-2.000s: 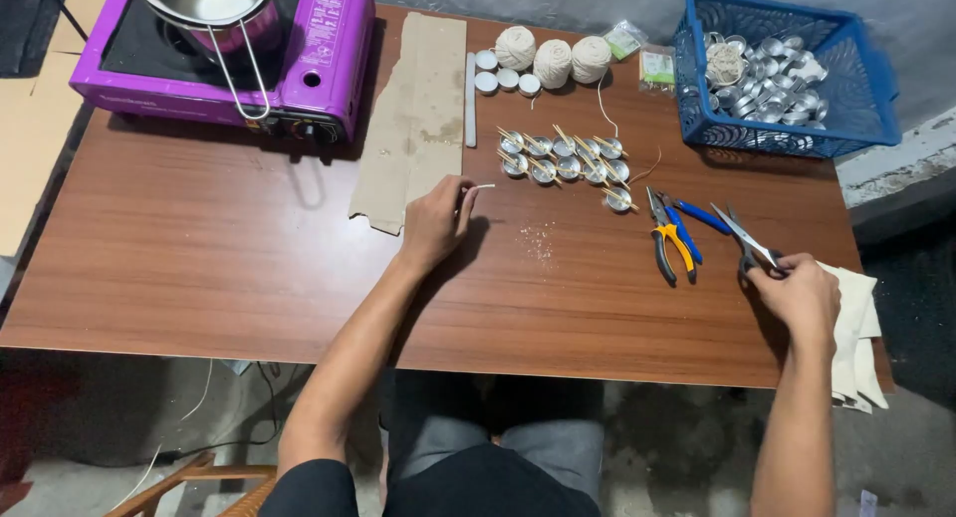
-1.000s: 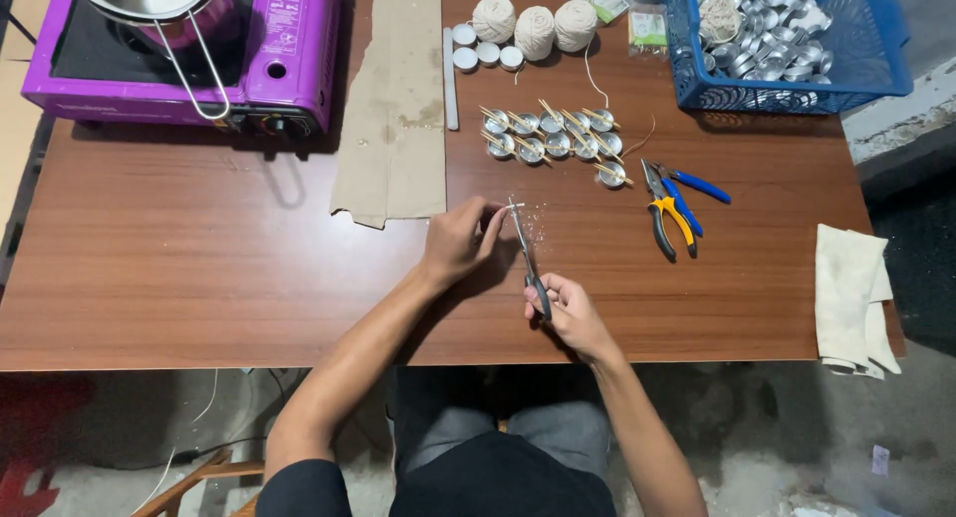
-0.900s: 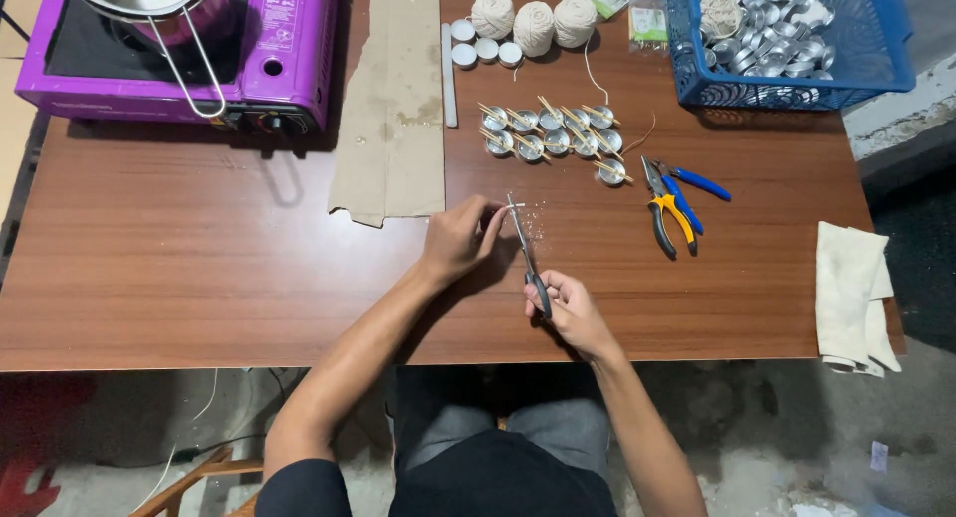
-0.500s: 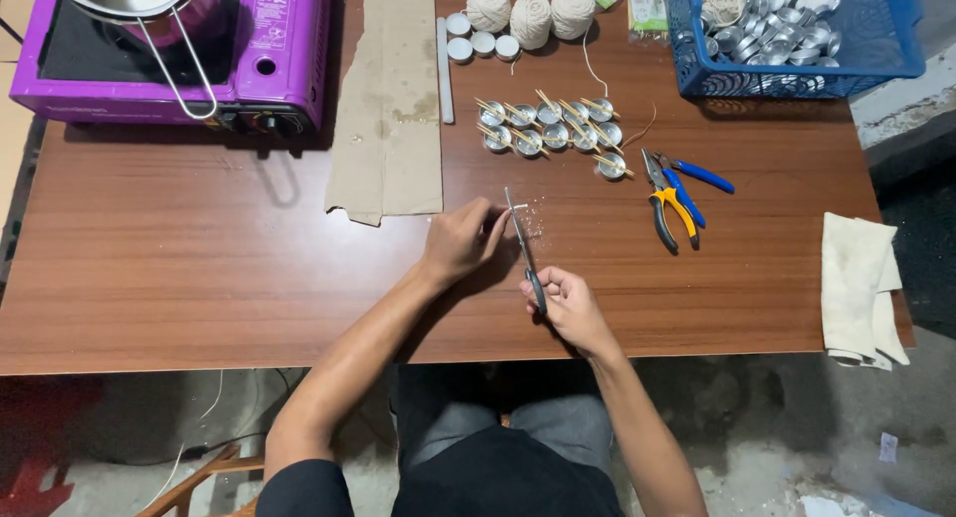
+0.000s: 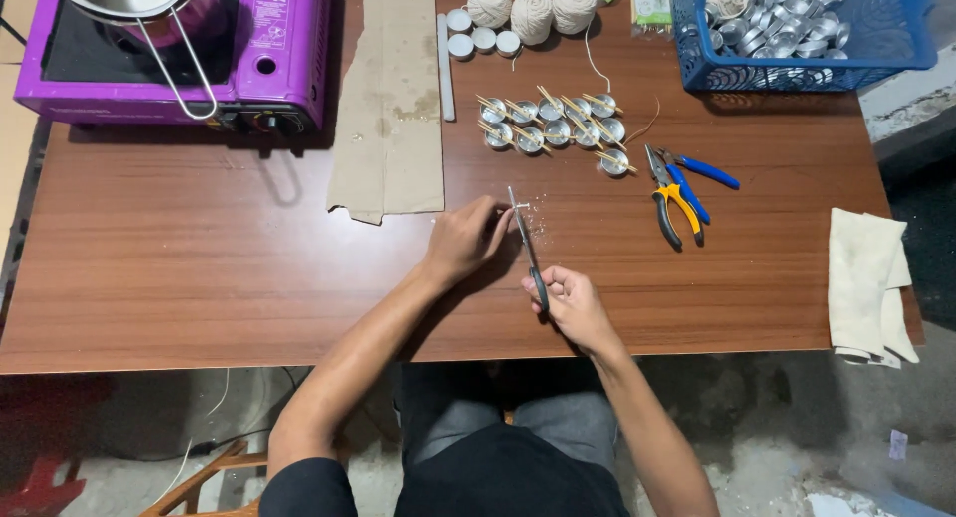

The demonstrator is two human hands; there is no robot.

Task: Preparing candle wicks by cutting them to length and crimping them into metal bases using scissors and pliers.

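Observation:
My left hand [image 5: 464, 240] pinches a short white stick-like piece [image 5: 520, 208] just above the brown wooden table [image 5: 199, 268]. My right hand [image 5: 570, 303] grips the dark handles of a pair of scissors [image 5: 526, 246], whose thin blades reach up to that white piece. Small white crumbs [image 5: 543, 210] lie on the table beside the blade tips. Both hands are close together near the table's front middle.
Behind the hands lie several small metal cups with wooden sticks [image 5: 553, 129], three balls of white string [image 5: 533, 7], a cardboard strip [image 5: 390, 109], pliers [image 5: 677, 193], a blue basket of metal cups [image 5: 797, 29], a purple stove with a pot [image 5: 169, 44] and a cloth [image 5: 868, 283].
Two seconds ago my right hand was at the pliers on the right. It has since come to the middle with the scissors, and the blades now meet the white piece in my left hand.

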